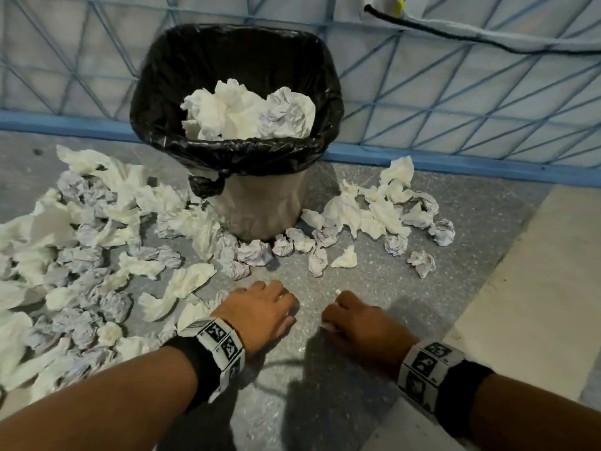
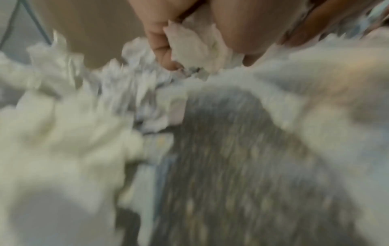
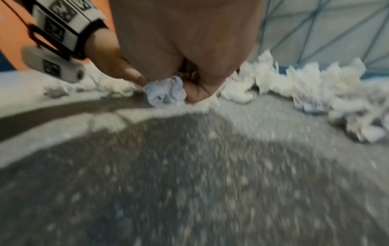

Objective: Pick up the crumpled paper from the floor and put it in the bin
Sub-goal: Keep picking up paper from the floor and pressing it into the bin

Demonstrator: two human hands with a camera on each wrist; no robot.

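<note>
The bin [image 1: 182, 76], lined with a black bag, stands against the wall and holds crumpled paper [image 1: 247, 112]. Several more crumpled papers lie on the grey floor to its left [image 1: 97, 242] and right [image 1: 383, 216]. My left hand [image 1: 263, 307] hovers low in front of the bin, fingers curled round a white paper ball [image 2: 193, 48] that is hidden in the head view. My right hand [image 1: 354, 323] is beside it and grips a bluish-white crumpled paper [image 3: 166, 93], of which only small bits [image 1: 338, 291] show from above.
A pale wall with a blue lattice [image 1: 455, 92] and a blue skirting [image 1: 422, 157] runs behind the bin. A black cable [image 1: 455, 34] hangs at the top right. A pale floor strip [image 1: 536, 271] lies to the right. Bare grey floor [image 1: 309, 369] shows under my wrists.
</note>
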